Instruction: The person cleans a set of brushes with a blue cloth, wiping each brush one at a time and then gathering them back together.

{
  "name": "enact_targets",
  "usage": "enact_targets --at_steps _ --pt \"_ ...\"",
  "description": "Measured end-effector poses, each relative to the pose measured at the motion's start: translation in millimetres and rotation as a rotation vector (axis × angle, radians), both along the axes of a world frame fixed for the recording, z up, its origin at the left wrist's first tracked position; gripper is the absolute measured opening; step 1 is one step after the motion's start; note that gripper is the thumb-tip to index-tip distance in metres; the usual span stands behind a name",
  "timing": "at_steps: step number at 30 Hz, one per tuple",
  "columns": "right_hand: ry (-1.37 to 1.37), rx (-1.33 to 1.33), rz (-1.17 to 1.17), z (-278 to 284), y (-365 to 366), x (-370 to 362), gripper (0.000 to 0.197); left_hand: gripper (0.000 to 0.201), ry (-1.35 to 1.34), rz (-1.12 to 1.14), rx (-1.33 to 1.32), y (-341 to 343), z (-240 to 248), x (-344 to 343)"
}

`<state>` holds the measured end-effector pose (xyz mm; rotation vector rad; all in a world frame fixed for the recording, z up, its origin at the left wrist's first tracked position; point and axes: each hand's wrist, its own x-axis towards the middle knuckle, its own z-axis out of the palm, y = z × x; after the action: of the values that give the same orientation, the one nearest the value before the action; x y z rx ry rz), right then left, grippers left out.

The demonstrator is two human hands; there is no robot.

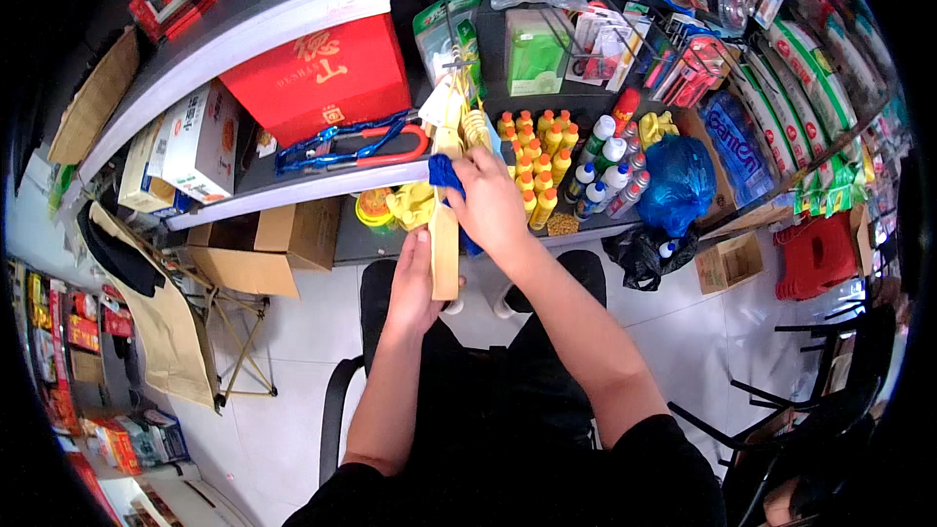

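Note:
A long, flat, pale-yellow wooden-looking piece (445, 259) hangs down in front of me, among several similar pale-yellow pieces (451, 107) on a rack hook. My left hand (417, 281) is closed around its lower part, thumb along its left edge. Higher up, my right hand (490, 203) presses a blue cloth (445, 176) against the piece, fingers bent over it. The exact kind of the piece cannot be made out. Behind my left hand lies a crumpled yellow cloth or glove (412, 205), beside a round yellow-green tub (375, 207).
Rows of yellow bottles (543, 161) and white-capped bottles (615, 151) stand right of my hands. A blue plastic bag (678, 181) sits further right. On the left shelf are a red box (327, 78) and a blue-and-red lock (390, 148). An opened carton (264, 244) is below.

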<state>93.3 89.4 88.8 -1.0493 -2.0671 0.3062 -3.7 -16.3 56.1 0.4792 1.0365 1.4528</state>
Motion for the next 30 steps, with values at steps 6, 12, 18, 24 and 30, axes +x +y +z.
enact_targets --at_steps 6,12,18,24,30 --pt "-0.088 -0.081 0.203 -7.9 -60.5 24.8 0.026 0.03 -0.092 0.095 0.082 8.5 -10.6 -3.7" --pt "-0.052 -0.261 0.421 -25.4 -97.1 47.9 0.024 0.034 0.024 0.033 0.02 6.6 -14.3 -7.4" --pt "0.507 -0.54 0.156 -29.6 -82.9 50.6 0.015 0.034 -0.022 0.09 0.051 5.5 -22.8 -11.6" --pt "0.759 -0.924 -0.019 -118.8 -33.1 53.5 0.021 0.032 0.75 0.156 0.069 16.3 -41.3 -31.6" --pt "0.313 -0.59 -0.065 -166.1 -6.3 22.4 0.025 0.041 1.222 0.313 0.147 30.4 -59.5 -42.9"
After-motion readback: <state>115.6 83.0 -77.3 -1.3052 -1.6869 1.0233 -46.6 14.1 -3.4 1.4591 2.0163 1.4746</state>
